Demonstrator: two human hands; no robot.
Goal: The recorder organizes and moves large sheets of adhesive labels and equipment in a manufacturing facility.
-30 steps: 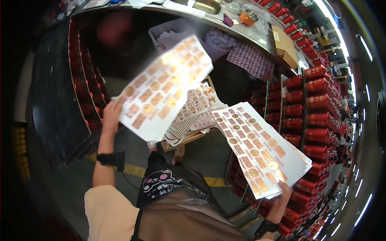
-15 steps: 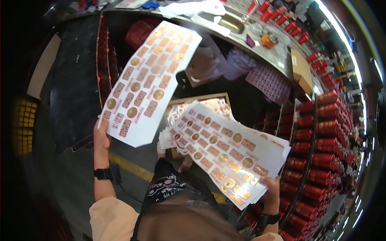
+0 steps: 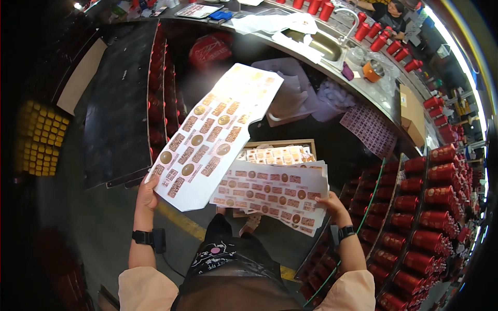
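Note:
My left hand (image 3: 147,193) grips the near corner of one large white printed sheet (image 3: 203,142) with gold discs and reddish-gold blocks. That sheet is held up at a slant, its far end tilted away and bright with glare. On the other side, my right hand (image 3: 333,205) pinches the right edge of a stack of similar printed sheets (image 3: 270,193), fanned slightly. The left sheet's lower part overlaps the left end of this stack. Behind the stack, a cardboard box (image 3: 307,143) holds more small gold-and-white printed pieces (image 3: 280,154).
Racks of red cylindrical canisters (image 3: 415,228) stand close on my right. At left is a dark board (image 3: 122,103) beside shelves with red items. A counter with a sink (image 3: 324,44) runs across the back; a co-worker (image 3: 391,15) is beyond it. White tubs (image 3: 285,93) sit underneath.
The right-hand stack has swung level and moved away from my body. The left-hand sheet has shifted right and now overlaps the stack. My head view has turned a little.

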